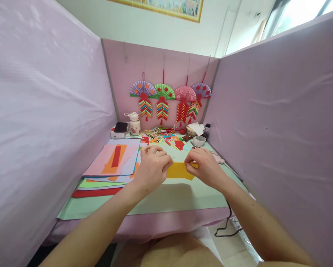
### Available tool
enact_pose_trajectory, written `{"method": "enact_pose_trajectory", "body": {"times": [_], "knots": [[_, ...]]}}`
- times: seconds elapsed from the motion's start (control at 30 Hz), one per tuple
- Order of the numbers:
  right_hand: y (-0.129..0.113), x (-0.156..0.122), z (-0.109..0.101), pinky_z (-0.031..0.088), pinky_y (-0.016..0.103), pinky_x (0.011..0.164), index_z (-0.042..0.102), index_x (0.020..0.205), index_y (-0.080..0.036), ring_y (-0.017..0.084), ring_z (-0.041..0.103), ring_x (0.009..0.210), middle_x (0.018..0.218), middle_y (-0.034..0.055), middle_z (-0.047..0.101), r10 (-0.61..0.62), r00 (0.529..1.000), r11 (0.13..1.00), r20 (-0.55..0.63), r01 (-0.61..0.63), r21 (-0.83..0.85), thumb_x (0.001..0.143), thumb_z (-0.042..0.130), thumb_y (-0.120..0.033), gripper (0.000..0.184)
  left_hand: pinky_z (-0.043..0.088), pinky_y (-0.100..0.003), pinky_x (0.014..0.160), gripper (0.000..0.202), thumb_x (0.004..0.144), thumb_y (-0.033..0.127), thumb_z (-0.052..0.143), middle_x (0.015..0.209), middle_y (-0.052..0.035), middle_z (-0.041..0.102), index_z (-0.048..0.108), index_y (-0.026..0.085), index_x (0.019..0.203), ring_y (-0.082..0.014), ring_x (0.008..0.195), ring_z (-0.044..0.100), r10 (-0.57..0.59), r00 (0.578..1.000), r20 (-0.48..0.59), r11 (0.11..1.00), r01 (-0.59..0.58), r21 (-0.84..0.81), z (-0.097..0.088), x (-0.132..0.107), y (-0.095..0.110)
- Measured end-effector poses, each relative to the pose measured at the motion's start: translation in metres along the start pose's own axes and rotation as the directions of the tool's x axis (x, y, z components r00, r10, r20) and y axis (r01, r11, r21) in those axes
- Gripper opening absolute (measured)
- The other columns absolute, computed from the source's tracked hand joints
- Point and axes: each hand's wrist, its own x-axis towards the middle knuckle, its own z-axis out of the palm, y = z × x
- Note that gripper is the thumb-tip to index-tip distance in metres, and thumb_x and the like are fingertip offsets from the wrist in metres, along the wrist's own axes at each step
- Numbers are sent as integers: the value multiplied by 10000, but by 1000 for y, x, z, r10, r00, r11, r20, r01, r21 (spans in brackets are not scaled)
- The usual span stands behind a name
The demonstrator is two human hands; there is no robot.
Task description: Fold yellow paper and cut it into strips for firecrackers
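Note:
A strip of yellow paper [180, 171] is stretched between my two hands, just above the pale green table mat [166, 198]. My left hand [155, 163] pinches its upper left edge with thumb and forefinger. At the upper right edge, my right hand [203, 165] has its fingers closed on the same paper. Parts of both ends are hidden behind the fingers. To the left of my left hand lies a stack of coloured paper sheets [99, 157], topped by orange pieces and a dark red strip [116, 157].
Loose paper scraps [166, 137] spread across the back, beside a tape roll [199, 140] and a bowl [193, 129]. A bottle [134, 124] and a phone on a box [121, 128] stand back left. Paper fan ornaments [162, 92] hang behind. Fabric-covered panels [280, 111] enclose the sides.

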Motion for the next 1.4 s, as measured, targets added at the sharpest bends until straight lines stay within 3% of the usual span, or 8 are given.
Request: {"method": "enact_pose_trajectory", "body": {"times": [0.23,0.4,0.53,0.77,0.9,1.07,1.27,1.4], "knots": [[21,-11,-10,374,307,724,536,693,-214,166,537,708,698,-2,612,102,994,993,25,-103,57,771,526,-141,108,280,-432,912,171,845,177,537,763,-6,694,660,242,744,-213,914,533,-81,997,1,997,81,-18,-7,-4,-13],[38,-17,-23,386,275,644,579,769,-214,147,537,669,752,9,633,259,964,951,57,-265,160,820,507,-240,93,373,-366,863,130,821,307,584,802,-6,698,676,231,768,-200,835,576,-236,964,120,957,252,-143,-15,-1,-34],[48,-16,-33,384,262,578,594,786,-201,136,504,597,717,12,623,386,911,872,142,-411,267,842,496,-375,208,447,-286,711,188,787,379,597,790,1,691,675,210,755,-178,731,591,-401,897,186,851,440,-288,-22,-1,-44],[56,-18,-30,376,256,569,584,763,-195,140,485,608,690,8,597,449,876,820,175,-482,307,813,502,-411,236,425,-237,535,236,749,377,632,790,1,678,680,194,891,-139,621,577,-548,786,288,604,609,-514,-10,-13,-50],[58,-21,-27,362,250,540,591,756,-197,135,465,585,663,2,573,473,864,798,171,-502,333,795,520,-441,257,462,-233,608,387,724,286,661,743,8,673,593,203,1095,-153,715,623,-552,794,254,514,564,-647,-6,-16,-48],[61,-26,-22,360,251,524,590,746,-197,131,457,561,639,-3,568,473,867,794,158,-497,349,798,529,-471,286,483,-249,641,388,727,242,659,723,6,664,559,195,1099,-160,732,642,-566,793,227,474,538,-697,-3,-18,-45],[60,-32,-18,411,284,605,595,827,-208,169,557,671,779,31,645,428,896,860,116,-443,254,860,493,-440,256,502,-255,668,311,776,245,631,790,0,669,573,218,1081,-157,778,651,-574,813,94,561,475,-678,0,-25,-38],[40,-30,-14,384,397,841,604,925,-230,240,590,923,955,58,668,219,976,975,16,-219,30,863,548,-389,180,526,-269,706,272,797,232,617,819,3,659,590,234,1067,-155,812,651,-548,835,-44,647,390,-655,4,-29,-25]]}}
